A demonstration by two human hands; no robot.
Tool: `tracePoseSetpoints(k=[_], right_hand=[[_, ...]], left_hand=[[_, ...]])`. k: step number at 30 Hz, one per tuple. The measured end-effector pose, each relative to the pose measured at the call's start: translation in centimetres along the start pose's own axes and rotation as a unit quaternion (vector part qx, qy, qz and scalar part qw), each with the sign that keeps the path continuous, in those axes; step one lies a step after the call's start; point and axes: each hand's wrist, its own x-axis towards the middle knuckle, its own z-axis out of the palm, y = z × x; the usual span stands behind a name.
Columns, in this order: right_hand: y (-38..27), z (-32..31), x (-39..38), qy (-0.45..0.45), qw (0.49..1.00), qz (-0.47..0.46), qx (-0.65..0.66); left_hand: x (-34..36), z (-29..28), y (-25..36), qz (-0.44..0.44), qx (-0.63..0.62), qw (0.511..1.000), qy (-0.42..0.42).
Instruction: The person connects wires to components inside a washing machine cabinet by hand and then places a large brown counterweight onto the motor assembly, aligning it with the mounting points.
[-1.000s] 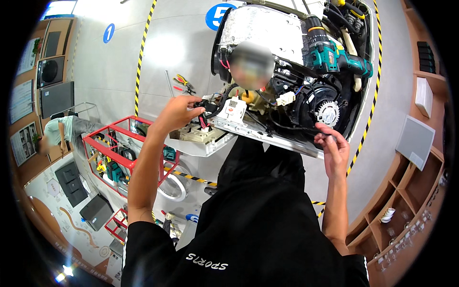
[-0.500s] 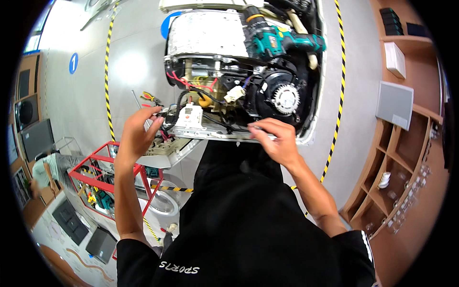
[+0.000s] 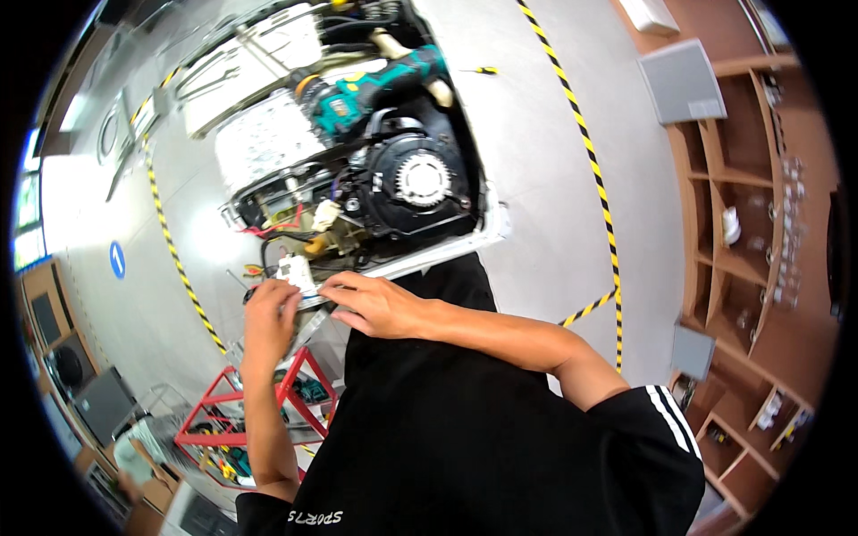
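Note:
An opened appliance with a white housing (image 3: 268,147) lies before me, its inner parts exposed. My left hand (image 3: 270,313) is at its near left edge, beside a small white plastic box (image 3: 298,272) with wires around it. The fingers are bent together in a pinch. My right hand (image 3: 380,305) reaches across to the same edge, its fingertips close to those of the left. It is closed too; what either hand holds is too small or hidden. A teal cordless drill (image 3: 357,100) lies on the appliance, beyond a black round part with a white gear (image 3: 423,180).
To the lower left stands a red-framed cart (image 3: 210,439) holding tools. A yellow-and-black screwdriver (image 3: 486,70) lies on the grey floor (image 3: 545,232). Wooden shelves (image 3: 737,205) line the right side. Farther left, a person (image 3: 143,456) is partly visible.
My right hand has moved left along the appliance's near edge, up to my left hand. My view has turned and shifted, so the appliance appears tilted and farther left.

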Motion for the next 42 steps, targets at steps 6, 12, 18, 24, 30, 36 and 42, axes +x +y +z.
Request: tracePoseSetpoints(k=[6, 12, 18, 24, 30, 36, 42], right_hand=[[0.7, -5.3, -5.7, 0.08, 0.997, -0.005, 0.013], [2.0, -11.6, -15.4, 0.153, 0.98, 0.129, -0.009], [9.0, -15.3, -27.8, 0.231, 0.919, 0.318, 0.028], [19.2, -18.1, -39.8, 0.182, 0.867, 0.462, 0.044], [25.5, -21.1, -50.4, 0.242, 0.7, 0.664, 0.1], [29.9, -20.5, -52.7, 0.29, 0.728, 0.62, 0.042], [38.1, -15.6, -43.4, 0.166, 0.779, 0.603, -0.048]], left_hand=[[1.3, 1.0, 0.4, -0.056, 0.073, 0.996, 0.019], [0.7, 4.0, 0.0, -0.091, 0.15, 0.983, -0.048], [-0.7, 6.6, 3.3, -0.163, 0.267, 0.948, -0.063], [-2.6, 10.3, 9.6, -0.114, 0.256, 0.959, 0.035], [0.5, 13.4, 15.2, -0.052, 0.17, 0.979, 0.101], [5.0, 16.5, 15.4, -0.028, 0.095, 0.99, 0.103], [5.5, 18.6, 11.4, -0.071, 0.095, 0.988, 0.093]])
